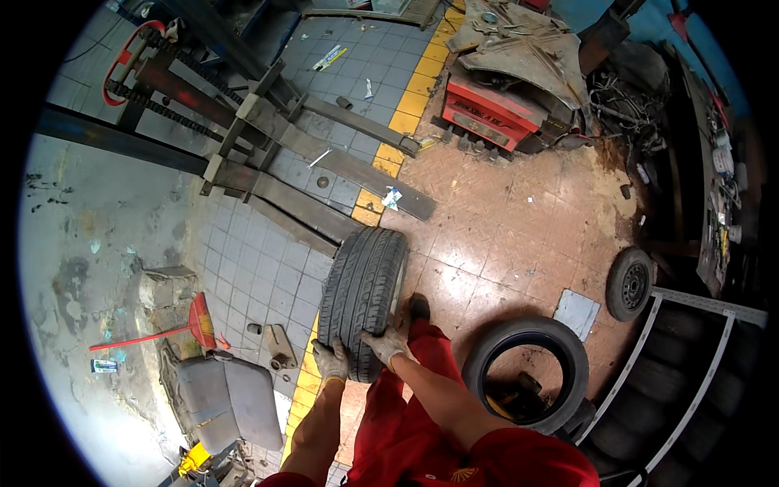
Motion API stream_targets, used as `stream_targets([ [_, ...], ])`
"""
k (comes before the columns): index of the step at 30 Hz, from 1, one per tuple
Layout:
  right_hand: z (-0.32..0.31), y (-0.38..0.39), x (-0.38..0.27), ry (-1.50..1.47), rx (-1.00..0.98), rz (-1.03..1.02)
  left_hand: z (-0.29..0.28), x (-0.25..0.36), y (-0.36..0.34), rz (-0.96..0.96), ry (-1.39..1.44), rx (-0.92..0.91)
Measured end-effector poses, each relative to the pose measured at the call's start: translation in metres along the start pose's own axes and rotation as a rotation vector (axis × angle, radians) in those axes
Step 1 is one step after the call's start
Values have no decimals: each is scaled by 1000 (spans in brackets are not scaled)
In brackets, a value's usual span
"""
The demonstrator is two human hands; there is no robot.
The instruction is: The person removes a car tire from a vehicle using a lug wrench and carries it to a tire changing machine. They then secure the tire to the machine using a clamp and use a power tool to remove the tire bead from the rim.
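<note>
An upright tire (363,288) stands in front of me with its tread facing up toward me and a bit of pale rim showing at its right side. My left hand (331,359), in a pale work glove, grips the tread's near left edge. My right hand (384,345), gloved likewise, grips the near right part of the same tire. A second tire (527,333) lies flat to the right of my red-clad legs, with dark and yellow objects showing inside its opening.
Steel lift arms (341,162) lie ahead left. A red machine (487,114) stands ahead. At right are a small wheel (629,284) and a tire rack (649,365). A grey seat (227,398) and red long-handled tool (200,316) sit at left.
</note>
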State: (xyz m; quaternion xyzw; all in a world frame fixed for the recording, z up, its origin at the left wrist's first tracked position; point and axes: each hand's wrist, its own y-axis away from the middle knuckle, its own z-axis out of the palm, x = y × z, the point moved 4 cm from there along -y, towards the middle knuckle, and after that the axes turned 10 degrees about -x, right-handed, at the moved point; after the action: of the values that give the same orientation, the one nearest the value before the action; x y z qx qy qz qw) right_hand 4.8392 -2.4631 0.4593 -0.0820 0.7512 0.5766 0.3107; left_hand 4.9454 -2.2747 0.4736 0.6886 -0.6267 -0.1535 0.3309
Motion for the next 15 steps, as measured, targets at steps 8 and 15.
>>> stream_targets([
  [8, -47, -32, -23, -147, -32, 47, -33, 93, 28, -32, 56, 53],
  [15, -121, -112, -117, -121, 155, -6, -81, 168, 5, 461, -18, -34],
])
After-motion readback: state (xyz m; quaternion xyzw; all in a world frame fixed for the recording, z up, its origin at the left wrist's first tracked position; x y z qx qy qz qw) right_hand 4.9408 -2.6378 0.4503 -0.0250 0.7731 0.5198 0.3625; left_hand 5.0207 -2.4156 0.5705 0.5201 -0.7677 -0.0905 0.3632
